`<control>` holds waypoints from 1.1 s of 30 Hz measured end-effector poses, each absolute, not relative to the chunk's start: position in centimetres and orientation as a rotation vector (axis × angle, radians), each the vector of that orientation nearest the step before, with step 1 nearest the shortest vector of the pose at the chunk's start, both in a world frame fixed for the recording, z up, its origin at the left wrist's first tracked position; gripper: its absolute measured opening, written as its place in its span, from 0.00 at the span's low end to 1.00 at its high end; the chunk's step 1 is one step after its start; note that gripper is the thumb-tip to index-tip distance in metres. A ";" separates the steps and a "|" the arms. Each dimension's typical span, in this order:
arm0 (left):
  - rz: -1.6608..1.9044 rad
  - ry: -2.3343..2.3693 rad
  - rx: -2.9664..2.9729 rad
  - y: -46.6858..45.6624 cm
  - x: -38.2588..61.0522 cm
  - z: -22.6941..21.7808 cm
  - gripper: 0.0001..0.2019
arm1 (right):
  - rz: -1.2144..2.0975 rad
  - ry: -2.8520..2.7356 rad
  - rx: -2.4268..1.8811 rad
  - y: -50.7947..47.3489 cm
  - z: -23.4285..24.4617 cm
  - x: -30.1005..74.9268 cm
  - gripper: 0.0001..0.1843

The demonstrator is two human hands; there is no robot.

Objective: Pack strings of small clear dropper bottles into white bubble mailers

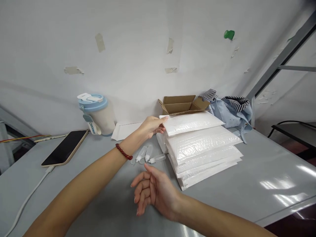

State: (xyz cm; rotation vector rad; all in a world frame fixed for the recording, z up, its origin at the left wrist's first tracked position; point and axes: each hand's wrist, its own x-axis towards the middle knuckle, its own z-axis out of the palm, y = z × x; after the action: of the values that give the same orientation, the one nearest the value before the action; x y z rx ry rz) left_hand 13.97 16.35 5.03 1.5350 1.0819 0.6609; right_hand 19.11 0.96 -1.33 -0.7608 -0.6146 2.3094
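My left hand [153,126], with a red bead bracelet [123,152] on its wrist, pinches the left corner of a white bubble mailer [194,122]. That mailer lies on top of a stack of white bubble mailers [204,144] on the grey table. Nearer to me, my right hand [156,190] hovers over the table with palm turned inward, fingers loosely curled and apart, holding nothing. Between the hands lie several small clear plastic bottles [148,153], partly overlapping. Behind my left wrist is a flat white envelope or card [129,129].
An open cardboard box [179,104] stands behind the stack, against the wall. Beside it lies a light blue cloth bag [223,110] with striped trim. At left stand a blue-lidded cup [100,115] and a phone [65,147] on a white cable [33,196].
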 end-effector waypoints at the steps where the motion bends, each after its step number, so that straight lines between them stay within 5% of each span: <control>1: 0.661 1.089 1.575 16.3 13.2 4.9 0.14 | 2.308 -0.615 -0.767 1.0 -1.2 19.1 0.33; 12: 0.384 1.344 2.503 16.8 1.5 1.7 0.14 | 2.245 -0.659 -0.788 1.0 -1.0 19.4 0.34; 22: 0.102 1.624 2.889 15.9 2.0 -0.2 0.13 | 2.174 -0.702 -0.803 1.2 -0.4 19.6 0.31; 33: 0.335 1.762 3.132 10.7 -0.1 0.8 0.16 | 2.014 -0.949 -0.778 1.5 0.3 20.0 0.24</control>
State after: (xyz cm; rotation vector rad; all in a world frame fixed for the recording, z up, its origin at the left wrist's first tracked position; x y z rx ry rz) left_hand -0.08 10.70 0.81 3.1324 1.7618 0.3348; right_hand 19.97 1.55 0.26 -0.7778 -0.9486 2.0140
